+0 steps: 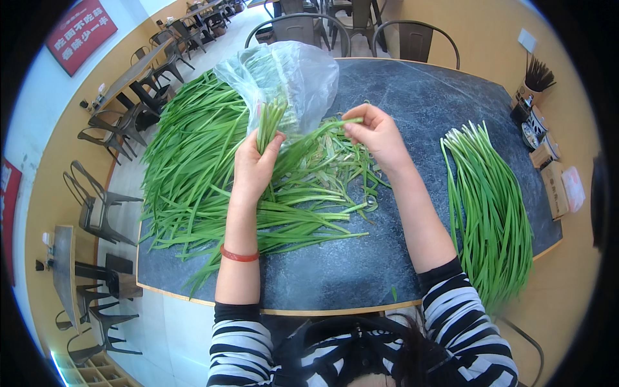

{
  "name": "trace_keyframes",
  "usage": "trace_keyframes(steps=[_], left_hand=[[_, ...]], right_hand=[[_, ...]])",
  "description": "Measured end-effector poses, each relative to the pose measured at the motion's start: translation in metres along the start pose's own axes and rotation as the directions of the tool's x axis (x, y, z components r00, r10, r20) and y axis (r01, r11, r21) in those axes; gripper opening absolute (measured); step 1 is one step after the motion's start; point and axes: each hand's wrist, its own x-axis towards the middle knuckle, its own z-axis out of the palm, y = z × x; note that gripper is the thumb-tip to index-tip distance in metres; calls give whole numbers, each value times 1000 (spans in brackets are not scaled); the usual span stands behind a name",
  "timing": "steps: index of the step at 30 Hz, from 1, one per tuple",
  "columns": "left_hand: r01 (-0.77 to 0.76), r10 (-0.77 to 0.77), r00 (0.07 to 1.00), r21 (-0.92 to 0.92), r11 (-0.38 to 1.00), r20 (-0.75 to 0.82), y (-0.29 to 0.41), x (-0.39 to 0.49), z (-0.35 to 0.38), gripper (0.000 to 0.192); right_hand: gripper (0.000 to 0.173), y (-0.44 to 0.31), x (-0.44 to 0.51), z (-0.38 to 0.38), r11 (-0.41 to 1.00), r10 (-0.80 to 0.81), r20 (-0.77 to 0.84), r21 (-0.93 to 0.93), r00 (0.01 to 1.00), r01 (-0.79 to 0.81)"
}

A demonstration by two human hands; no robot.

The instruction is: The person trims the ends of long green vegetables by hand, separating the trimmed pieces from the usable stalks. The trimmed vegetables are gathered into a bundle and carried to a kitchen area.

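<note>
My left hand (pixel 255 162) is closed around a small bunch of garlic chives (pixel 272 118), stem ends pointing up. Between the thumb and fingers of my right hand (pixel 375 130) is the stem end of a chive stalk (pixel 333 126), its leaves trailing left toward my left hand. A large heap of garlic chives (pixel 193 140) spreads under and left of my left hand. Beyond the hands, a clear plastic bag (pixel 314 82) lies over part of the heap. Trimmed, partly yellowed leaf scraps (pixel 338 159) are scattered below my right hand.
A neat bundle of chives (pixel 488 203) lies at the right, its leaf tips hanging over the edge of the dark table (pixel 329 275). A chopstick holder (pixel 529 89), a seasoning jar (pixel 537 118) and a tissue pack (pixel 573 188) stand along the wall. Metal chairs (pixel 302 34) line the far side.
</note>
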Motion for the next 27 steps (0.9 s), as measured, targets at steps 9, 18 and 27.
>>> trace_keyframes(steps=[9, 18, 27], left_hand=[[-36, 35, 999, -35, 999, -29, 2, 1, 3, 15], [-37, 38, 996, -20, 999, 80, 8, -4, 15, 17], [-36, 29, 985, 37, 999, 167, 10, -7, 19, 17]], right_hand=[[14, -3, -2, 8, 991, 83, 5, 105, 997, -83], [16, -1, -9, 24, 992, 37, 69, 119, 997, -45], [19, 4, -12, 38, 978, -154, 274, -94, 949, 186]])
